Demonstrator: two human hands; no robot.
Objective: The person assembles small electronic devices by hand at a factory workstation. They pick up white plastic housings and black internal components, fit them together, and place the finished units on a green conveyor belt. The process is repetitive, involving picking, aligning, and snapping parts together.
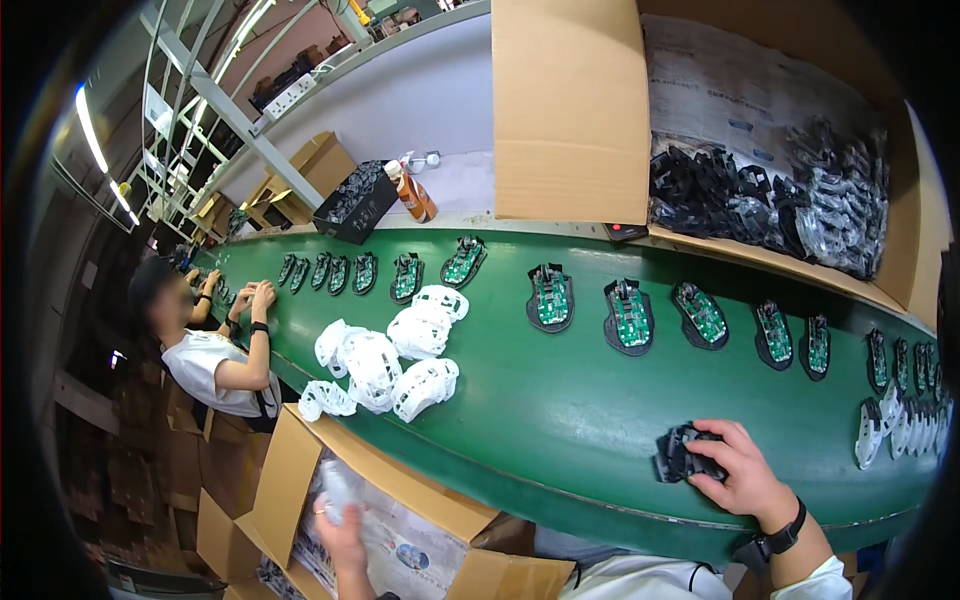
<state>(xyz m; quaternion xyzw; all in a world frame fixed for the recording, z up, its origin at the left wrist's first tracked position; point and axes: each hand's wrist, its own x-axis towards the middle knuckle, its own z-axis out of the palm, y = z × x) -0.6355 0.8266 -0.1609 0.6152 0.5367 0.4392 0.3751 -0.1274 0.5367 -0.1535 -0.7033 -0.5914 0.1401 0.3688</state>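
Over an open carton at the table's near edge, my left hand grips a whitish plastic piece, blurred by motion. My right hand has its fingers closed around black plastic parts low over the green table, toward the right. Beyond it lie black mouse-shaped bases with green circuit boards, spread in a row along the table. White curved plastic shells are heaped left of the middle. More white shells stand in a row at the far right.
A big carton with black parts in clear bags stands at the back right. Toward the back left are a black bin and an orange bottle. A co-worker handles parts at the table's left.
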